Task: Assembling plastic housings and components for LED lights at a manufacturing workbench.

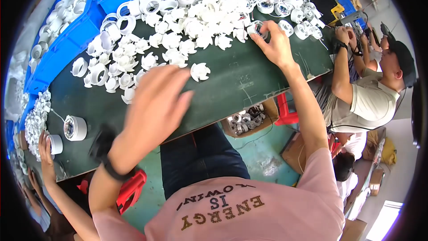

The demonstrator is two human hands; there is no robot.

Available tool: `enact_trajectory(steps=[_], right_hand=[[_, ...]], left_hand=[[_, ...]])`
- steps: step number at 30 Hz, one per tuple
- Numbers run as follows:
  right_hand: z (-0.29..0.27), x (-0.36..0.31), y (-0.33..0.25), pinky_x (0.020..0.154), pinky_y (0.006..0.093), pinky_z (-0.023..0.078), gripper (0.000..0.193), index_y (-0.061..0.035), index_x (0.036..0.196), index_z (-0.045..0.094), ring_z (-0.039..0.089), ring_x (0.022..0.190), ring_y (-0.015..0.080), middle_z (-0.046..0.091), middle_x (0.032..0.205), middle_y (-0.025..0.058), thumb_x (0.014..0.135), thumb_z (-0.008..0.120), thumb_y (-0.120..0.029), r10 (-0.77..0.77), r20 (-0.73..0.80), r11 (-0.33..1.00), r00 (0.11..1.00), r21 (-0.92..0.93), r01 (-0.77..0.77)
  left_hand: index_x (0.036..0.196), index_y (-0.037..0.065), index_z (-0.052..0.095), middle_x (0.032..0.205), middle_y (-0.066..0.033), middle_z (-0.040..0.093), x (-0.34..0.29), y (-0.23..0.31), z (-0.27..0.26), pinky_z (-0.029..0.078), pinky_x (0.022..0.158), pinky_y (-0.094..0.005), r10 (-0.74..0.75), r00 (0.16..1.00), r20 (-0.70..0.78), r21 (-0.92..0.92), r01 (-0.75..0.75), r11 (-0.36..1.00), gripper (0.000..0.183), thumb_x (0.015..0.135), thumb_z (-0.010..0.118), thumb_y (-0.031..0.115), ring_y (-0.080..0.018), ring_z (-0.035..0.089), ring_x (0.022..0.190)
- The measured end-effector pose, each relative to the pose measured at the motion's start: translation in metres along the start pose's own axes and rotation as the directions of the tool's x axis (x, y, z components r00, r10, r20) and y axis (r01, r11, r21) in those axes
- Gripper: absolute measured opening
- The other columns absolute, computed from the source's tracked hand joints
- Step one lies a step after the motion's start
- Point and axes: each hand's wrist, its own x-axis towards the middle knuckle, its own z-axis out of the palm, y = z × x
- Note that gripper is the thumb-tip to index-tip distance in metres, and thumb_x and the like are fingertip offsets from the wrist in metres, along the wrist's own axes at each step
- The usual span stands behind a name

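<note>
My right hand [277, 47] reaches over the far right of the green table, thumb and fingers closed around a white ring-shaped housing [255, 28] with a small electronic part inside. Blurred by motion, my left hand [156, 102] hovers above the near edge with its thumb apart from the fingers, and nothing shows in it. A single white finned plastic part [200, 72] lies just beyond its fingertips. Behind that spreads a big heap of similar finned parts [196, 18]. White plain rings [126, 25] lie at the heap's left side.
More wired round housings [266, 6] cluster at the far right. Blue bins [62, 44] line the back and left. A cylindrical unit [75, 128] stands at left, near another person's hand [45, 151]. Under the table sits a cardboard box of parts [249, 120]. A co-worker [370, 93] works at right.
</note>
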Motion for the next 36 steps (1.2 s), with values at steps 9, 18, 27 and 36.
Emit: enact_trajectory(steps=[9, 18, 27, 36], right_hand=[[0.022, 0.003, -0.009, 0.082, 0.0343, 0.047, 0.038, -0.0007, 0.114, 0.055, 0.061, 0.093, 0.0304, 0.06, 0.103, 0.0165, 0.083, 0.067, -0.018, -0.253, -0.187, 0.957, 0.949, 0.097, 0.274], [0.005, -0.048, 0.022, 0.089, 0.0258, 0.042, 0.033, 0.0003, 0.125, 0.049, 0.054, 0.099, 0.0111, 0.059, 0.108, 0.0044, 0.095, 0.051, -0.012, 0.082, -0.006, 0.785, 0.997, 0.617, -0.061], [0.001, -0.048, 0.008, 0.096, 0.0327, 0.037, 0.038, -0.0024, 0.132, 0.05, 0.05, 0.108, 0.0247, 0.053, 0.118, 0.0145, 0.096, 0.044, -0.014, -0.214, -0.127, 0.942, 0.969, 0.238, 0.239], [0.009, -0.041, 0.009, 0.089, 0.0402, 0.037, 0.036, -0.0067, 0.128, 0.05, 0.046, 0.096, 0.0317, 0.049, 0.111, 0.0173, 0.093, 0.048, -0.013, -0.278, -0.095, 0.958, 0.956, 0.04, 0.283]], left_hand=[[0.093, 0.001, 0.062, 0.091, -0.0087, 0.06, 0.097, -0.026, 0.122, 0.04, 0.08, -0.0381, 0.166, 0.983, -0.082, 0.325, -0.131, 0.937, 0.02, 0.077, 0.063, 0.013, -0.0246, 0.053, 0.092], [0.082, 0.004, 0.064, 0.067, -0.0119, 0.062, 0.082, -0.015, 0.11, 0.047, 0.057, -0.0438, -0.037, 0.998, 0.058, -0.224, 0.049, 0.973, 0.019, 0.079, 0.069, 0.022, -0.0343, 0.06, 0.063], [0.102, 0.002, 0.063, 0.091, -0.0124, 0.06, 0.074, -0.012, 0.095, 0.044, 0.079, -0.0381, 0.026, 0.999, 0.042, -0.104, -0.021, 0.994, 0.026, 0.082, 0.066, 0.017, -0.0314, 0.055, 0.088], [0.105, 0.001, 0.058, 0.11, -0.0142, 0.052, 0.028, 0.024, 0.017, 0.041, 0.087, -0.0412, 0.057, 0.985, 0.16, -0.182, -0.027, 0.983, 0.031, 0.077, 0.066, 0.012, -0.0342, 0.05, 0.101]])
